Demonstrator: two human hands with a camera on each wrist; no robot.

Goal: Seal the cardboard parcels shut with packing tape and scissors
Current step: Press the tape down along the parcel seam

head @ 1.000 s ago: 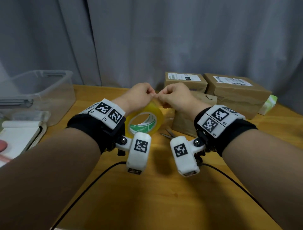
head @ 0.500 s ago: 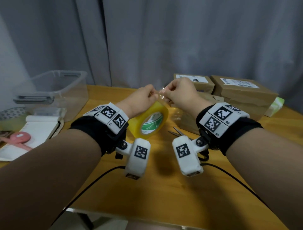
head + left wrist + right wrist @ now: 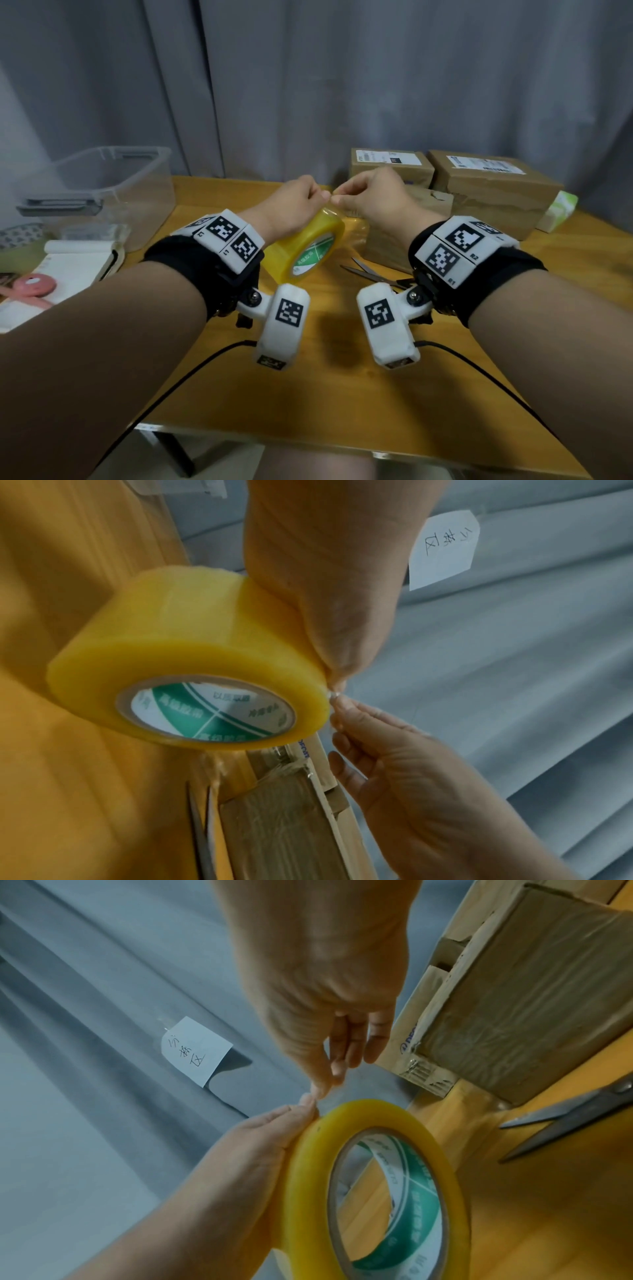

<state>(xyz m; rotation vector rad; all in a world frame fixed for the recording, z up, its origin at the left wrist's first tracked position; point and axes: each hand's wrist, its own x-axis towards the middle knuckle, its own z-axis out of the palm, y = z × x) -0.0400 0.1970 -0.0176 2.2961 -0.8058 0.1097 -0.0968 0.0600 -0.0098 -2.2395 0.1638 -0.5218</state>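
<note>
My left hand (image 3: 320, 196) grips a yellow roll of packing tape (image 3: 305, 245) and holds it tilted above the table. My right hand (image 3: 337, 199) meets it at the roll's top edge, where thumb and forefinger pinch the clear tape end (image 3: 333, 695). In the right wrist view the right hand (image 3: 322, 1089) and the left hand (image 3: 308, 1106) touch above the tape roll (image 3: 377, 1191). Scissors (image 3: 373, 274) lie half open on the table under my right wrist. A brown parcel (image 3: 387, 246) sits just behind them, its flap end loose (image 3: 441, 961).
Two more parcels (image 3: 390, 168) (image 3: 496, 192) with labels stand at the back right, a green pack (image 3: 558, 210) beside them. A clear plastic bin (image 3: 113, 192), an open notebook (image 3: 75, 267) and a pink object (image 3: 34, 284) are at the left. Cables trail toward the table's front edge (image 3: 308, 442).
Both hands stay together at the roll's top edge, still working on the tape end. The roll has tilted a little, and my head view has drawn back, so the table's front edge shows.
</note>
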